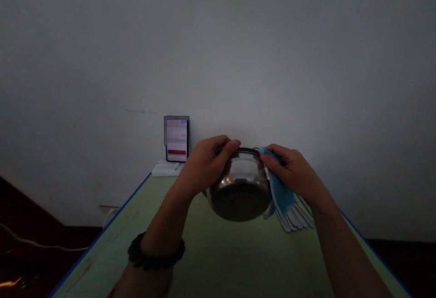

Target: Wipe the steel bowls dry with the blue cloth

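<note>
The bowl [241,189], a shiny metal one, is held up above the far part of the green table [218,252], tipped so that its outside and base face the camera; its inside is hidden, and the dim light makes its surface hard to read. The left hand [204,164] grips its rim from the left, fingers curled over the top edge and pressed against the metal. The right hand [293,171] presses a blue cloth [281,193] against the bowl's right side, fingers closed on the fabric; the cloth hangs down past the bowl, its lower striped end partly behind the right wrist. A dark bead bracelet [155,252] sits on the left forearm. Behind the left hand a phone [177,140] stands lit against the wall [218,52], its top part blurred, on a white block [165,168] at the table's far edge. The table's blue-trimmed sides run out of view at the bottom, and the tabletop under the bowl lies bare. A white cable [37,243] trails across the dark floor at the left.
</note>
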`<state>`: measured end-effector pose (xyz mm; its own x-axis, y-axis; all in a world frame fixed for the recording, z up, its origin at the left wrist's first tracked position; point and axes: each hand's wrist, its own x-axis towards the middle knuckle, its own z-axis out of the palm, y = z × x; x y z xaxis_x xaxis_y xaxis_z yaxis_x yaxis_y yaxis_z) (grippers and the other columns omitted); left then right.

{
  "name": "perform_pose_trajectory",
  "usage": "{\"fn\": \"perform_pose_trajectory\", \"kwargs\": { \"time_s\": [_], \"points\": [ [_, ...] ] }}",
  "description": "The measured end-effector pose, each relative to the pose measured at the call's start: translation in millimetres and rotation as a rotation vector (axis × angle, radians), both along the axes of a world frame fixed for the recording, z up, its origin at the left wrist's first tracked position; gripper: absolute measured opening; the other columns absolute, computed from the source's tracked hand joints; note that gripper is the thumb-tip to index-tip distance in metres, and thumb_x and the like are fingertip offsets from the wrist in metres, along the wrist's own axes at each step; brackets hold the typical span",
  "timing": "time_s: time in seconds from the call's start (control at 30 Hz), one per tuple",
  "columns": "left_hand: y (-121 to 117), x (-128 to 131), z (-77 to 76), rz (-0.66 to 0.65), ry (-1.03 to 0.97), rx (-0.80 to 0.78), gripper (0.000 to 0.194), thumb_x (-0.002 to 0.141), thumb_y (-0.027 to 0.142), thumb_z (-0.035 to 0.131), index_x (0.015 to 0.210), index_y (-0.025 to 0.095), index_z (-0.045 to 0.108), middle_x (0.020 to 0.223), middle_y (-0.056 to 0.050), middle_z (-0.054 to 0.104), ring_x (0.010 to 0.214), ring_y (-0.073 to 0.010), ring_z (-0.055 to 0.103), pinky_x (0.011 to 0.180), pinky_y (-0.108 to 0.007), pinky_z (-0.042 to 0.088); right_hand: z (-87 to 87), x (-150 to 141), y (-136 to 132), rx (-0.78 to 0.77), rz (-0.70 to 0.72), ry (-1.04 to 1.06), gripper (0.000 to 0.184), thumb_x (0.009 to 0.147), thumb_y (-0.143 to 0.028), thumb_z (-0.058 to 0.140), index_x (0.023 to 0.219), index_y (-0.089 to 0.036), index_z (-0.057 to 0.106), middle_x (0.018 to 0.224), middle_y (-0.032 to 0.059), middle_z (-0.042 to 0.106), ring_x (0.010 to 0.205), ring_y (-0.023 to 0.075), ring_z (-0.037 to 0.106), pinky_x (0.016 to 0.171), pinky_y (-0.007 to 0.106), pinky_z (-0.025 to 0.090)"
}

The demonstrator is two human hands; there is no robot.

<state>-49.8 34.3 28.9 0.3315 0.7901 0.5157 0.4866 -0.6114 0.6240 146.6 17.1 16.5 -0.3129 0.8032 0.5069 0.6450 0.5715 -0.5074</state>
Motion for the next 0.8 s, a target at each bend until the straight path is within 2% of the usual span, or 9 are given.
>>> {"fn": "perform_pose_trajectory", "kwargs": {
  "time_s": [0.1, 0.23, 0.33, 0.43, 0.53, 0.6, 0.73, 0.8],
  "points": [
    [-0.1, -4.1, -0.1, -0.012, -0.033, -0.023, 0.038, 0.086, 0.043, 0.039, 0.061, 0.016, 0.049, 0.056, 0.005, 0.046, 0.052, -0.0073, 0.042, 0.049, -0.020, 0.032, -0.9, 1.9, 0.5, 0.008, -0.002, 0.029, 0.026, 0.087, -0.038, 0.044, 0.076, -0.018, 0.056, 0.062, -0.0039, 0.053, 0.057, 0.0080, 0.047, 0.055, 0.021, 0.034],
    [-5.1, -2.8, 1.6, -0.145, 0.085, -0.092, 0.036, 0.084, 0.044, 0.042, 0.065, 0.016, 0.053, 0.054, 0.005, 0.048, 0.051, -0.0078, 0.043, 0.048, -0.020, 0.031, 0.3, -2.7, -1.0, -0.017, 0.027, -0.027, 0.025, 0.085, -0.037, 0.047, 0.072, -0.018, 0.056, 0.058, -0.0051, 0.050, 0.054, 0.0074, 0.045, 0.052, 0.020, 0.032],
    [-6.0, 0.6, 2.0, -0.142, 0.122, -0.096, 0.037, 0.083, 0.044, 0.044, 0.063, 0.015, 0.055, 0.051, 0.004, 0.047, 0.050, -0.0083, 0.043, 0.047, -0.020, 0.029, 0.7, -5.0, -0.9, -0.029, 0.050, -0.055, 0.023, 0.084, -0.036, 0.049, 0.072, -0.018, 0.056, 0.058, -0.0050, 0.050, 0.054, 0.0075, 0.045, 0.051, 0.021, 0.031],
    [-2.7, 0.0, 0.1, -0.060, -0.020, -0.079, 0.038, 0.083, 0.045, 0.045, 0.062, 0.015, 0.055, 0.053, 0.004, 0.047, 0.050, -0.0079, 0.042, 0.046, -0.020, 0.029, -0.3, -2.5, -0.6, 0.011, 0.019, 0.032, 0.023, 0.086, -0.037, 0.046, 0.075, -0.019, 0.056, 0.062, -0.0047, 0.052, 0.058, 0.0075, 0.046, 0.054, 0.020, 0.033],
    [0.3, -4.9, -1.4, -0.030, -0.226, -0.136, 0.037, 0.083, 0.046, 0.044, 0.065, 0.015, 0.053, 0.055, 0.004, 0.044, 0.050, -0.0071, 0.040, 0.044, -0.018, 0.029, -1.2, 0.9, -1.5, 0.043, -0.017, 0.155, 0.025, 0.088, -0.037, 0.044, 0.072, -0.019, 0.054, 0.061, -0.0053, 0.051, 0.057, 0.0069, 0.046, 0.055, 0.020, 0.034],
    [-0.1, -8.6, -0.5, -0.075, -0.248, -0.183, 0.037, 0.083, 0.046, 0.043, 0.064, 0.015, 0.051, 0.055, 0.004, 0.043, 0.050, -0.0067, 0.040, 0.044, -0.018, 0.030, -1.0, 1.2, -2.5, 0.039, -0.015, 0.192, 0.026, 0.087, -0.038, 0.045, 0.071, -0.019, 0.053, 0.060, -0.0056, 0.050, 0.055, 0.0067, 0.046, 0.055, 0.020, 0.034],
    [-4.6, -12.4, 3.8, -0.281, -0.058, -0.326, 0.038, 0.084, 0.046, 0.044, 0.065, 0.014, 0.054, 0.055, 0.004, 0.046, 0.050, -0.0068, 0.042, 0.044, -0.017, 0.031, 1.1, -2.9, -3.3, -0.024, 0.049, 0.141, 0.025, 0.087, -0.038, 0.046, 0.074, -0.019, 0.055, 0.062, -0.0051, 0.052, 0.056, 0.0070, 0.047, 0.055, 0.021, 0.035],
    [-5.1, -12.7, 4.0, -0.318, -0.037, -0.384, 0.039, 0.084, 0.046, 0.043, 0.066, 0.014, 0.056, 0.054, 0.003, 0.046, 0.049, -0.0068, 0.042, 0.042, -0.017, 0.030, 1.8, -5.0, -2.7, -0.046, 0.076, 0.105, 0.024, 0.086, -0.038, 0.047, 0.075, -0.020, 0.056, 0.063, -0.0049, 0.053, 0.058, 0.0073, 0.047, 0.055, 0.021, 0.035]
  ]
}}
